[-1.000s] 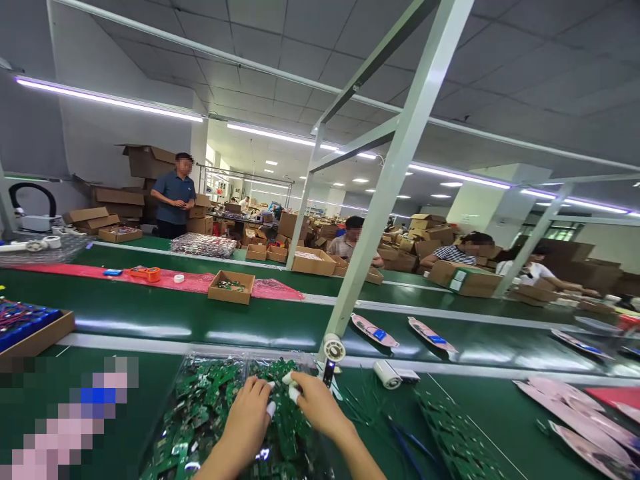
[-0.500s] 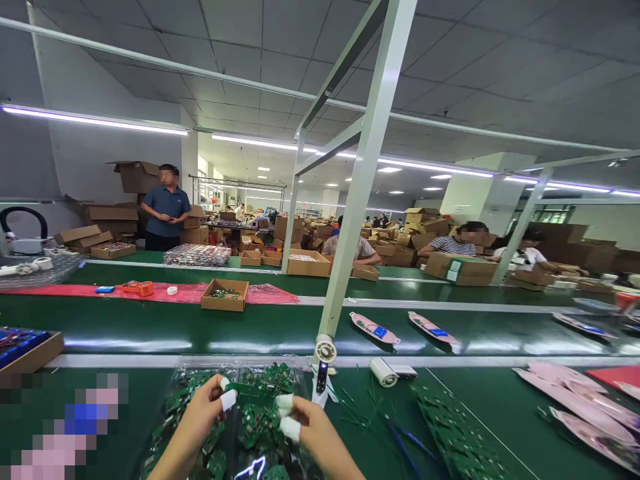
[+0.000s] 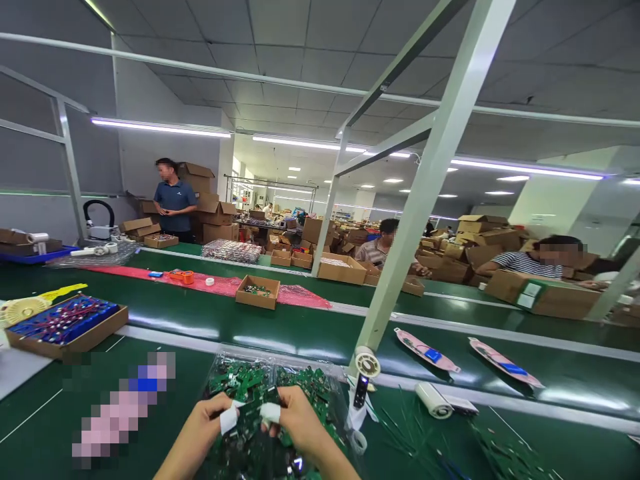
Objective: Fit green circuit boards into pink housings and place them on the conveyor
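Grips on both hands stand narrow: the left grip (image 3: pixel 203 430) and right grip (image 3: pixel 300 423) pinch in close together over the pile, though whether either closes on a single board cannot be told. Far off across the factory hall, stacked cardboard cartons (image 3: pixel 480 230) surround seated workers, and a standing person in a blue shirt (image 3: pixel 175 197) has both hands together at the waist. A green conveyor belt (image 3: pixel 200 337) runs crosswise beyond the near green desk (image 3: pixel 40 393), carrying pink foam strips (image 3: pixel 425 350) and a cardboard box of boards (image 3: pixel 257 292). On the desk, directly beneath the hands, lies a clear plastic bag (image 3: pixel 240 357) heaped with green circuit boards (image 3: pixel 245 380), which both hands touch. Just right of the bag stands a white handheld fan (image 3: pixel 367 363), upright, near a white roll (image 3: pixel 433 400) and loose green strips (image 3: pixel 405 427). White finger cots (image 3: pixel 229 420) wrap the fingertips.
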A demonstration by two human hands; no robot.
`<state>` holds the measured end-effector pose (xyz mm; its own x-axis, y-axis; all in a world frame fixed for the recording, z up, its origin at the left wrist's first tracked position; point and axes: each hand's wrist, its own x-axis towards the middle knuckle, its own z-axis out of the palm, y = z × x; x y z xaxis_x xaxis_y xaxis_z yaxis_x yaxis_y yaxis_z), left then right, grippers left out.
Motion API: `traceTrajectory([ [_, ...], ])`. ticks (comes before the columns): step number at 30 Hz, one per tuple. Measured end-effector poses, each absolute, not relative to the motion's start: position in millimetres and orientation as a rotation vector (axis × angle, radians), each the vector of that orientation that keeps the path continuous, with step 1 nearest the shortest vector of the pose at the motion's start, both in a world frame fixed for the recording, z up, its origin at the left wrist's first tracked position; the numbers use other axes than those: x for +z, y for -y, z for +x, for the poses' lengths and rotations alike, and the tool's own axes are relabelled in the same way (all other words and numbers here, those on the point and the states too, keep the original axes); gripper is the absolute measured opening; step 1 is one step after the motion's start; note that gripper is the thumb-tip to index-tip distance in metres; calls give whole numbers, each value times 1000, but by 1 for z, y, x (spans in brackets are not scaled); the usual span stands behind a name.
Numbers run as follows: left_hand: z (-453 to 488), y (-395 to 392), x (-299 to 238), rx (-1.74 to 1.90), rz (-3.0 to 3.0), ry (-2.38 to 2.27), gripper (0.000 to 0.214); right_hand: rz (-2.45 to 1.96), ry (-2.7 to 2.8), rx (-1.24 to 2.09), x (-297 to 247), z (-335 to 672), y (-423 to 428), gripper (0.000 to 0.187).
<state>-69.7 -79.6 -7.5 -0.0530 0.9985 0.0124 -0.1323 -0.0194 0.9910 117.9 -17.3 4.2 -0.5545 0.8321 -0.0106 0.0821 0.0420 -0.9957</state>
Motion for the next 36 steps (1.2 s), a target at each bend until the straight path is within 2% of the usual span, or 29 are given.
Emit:
traceTrajectory([
  [6,-69,88,-14,1298,885,-938,37,-830,1740,1740,8,92,20,52],
  [10,-75,78,-21,1239,988,-1048,45,-853,1860,1747,2,75,6,63],
  [12,-88,69,-25,1243,1078,-1213,42,-956,1942,1673,-1,70,-10,57],
  [15,-111,61,-32,1201,1225,-1533,28,-1188,2075,1502,-3,74,-37,37],
  [19,-108,63,-35,1131,1502,-1879,43,-1375,2187,1174,2,100,-56,23],
  [25,-13,57,-41,753,2036,-1632,42,-1347,2113,773,17,160,-45,19],
  [30,31,37,-53,500,2185,-1636,55,-1319,2049,744,8,208,-19,35],
  [33,25,34,-49,559,2195,-1648,48,-1301,2025,778,0,230,-3,32],
  [36,11,35,-33,772,2147,-1657,43,-1296,1990,776,-6,244,5,26],
])
